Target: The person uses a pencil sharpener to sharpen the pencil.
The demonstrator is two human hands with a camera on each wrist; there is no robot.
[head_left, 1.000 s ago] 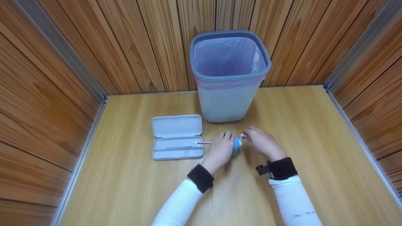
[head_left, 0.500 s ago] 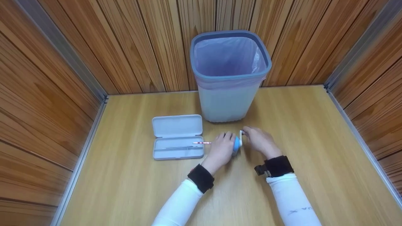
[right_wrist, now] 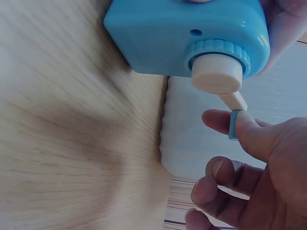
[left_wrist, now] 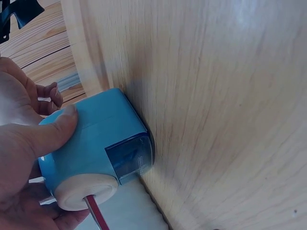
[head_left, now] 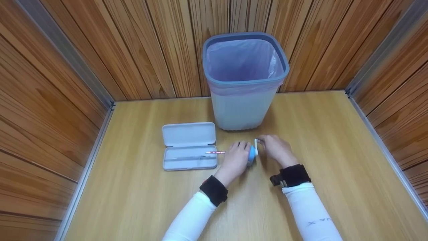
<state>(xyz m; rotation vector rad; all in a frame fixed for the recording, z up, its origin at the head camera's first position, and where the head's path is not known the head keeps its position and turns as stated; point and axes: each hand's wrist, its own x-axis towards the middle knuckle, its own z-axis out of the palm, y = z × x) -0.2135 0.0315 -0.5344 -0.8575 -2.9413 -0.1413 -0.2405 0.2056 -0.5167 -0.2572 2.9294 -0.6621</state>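
Observation:
A blue crank pencil sharpener [left_wrist: 103,129] stands on the wooden table, gripped from above by my left hand [head_left: 236,159]. A red pencil [head_left: 215,152] sticks out of its round cream front, pointing left over the pencil case. The dark see-through shavings drawer [left_wrist: 132,158] shows low on the sharpener in the left wrist view. On the other side, my right hand [head_left: 276,150] pinches the blue knob [right_wrist: 233,125] of the cream crank [right_wrist: 218,74] between thumb and forefinger, the other fingers loosely curled. The crank arm points away from me, towards the bin.
A grey pencil case [head_left: 189,135] lies open left of the sharpener, with a thin rod-like item in its tray. Behind stands a lined waste bin [head_left: 245,107] with a grey rim. Wooden walls [head_left: 160,50] enclose the table at the back and sides.
My right hand has shifted slightly left and away from me, turning the crank so its arm points towards the bin. The pencil's markings have changed. My left hand stays in place on the sharpener.

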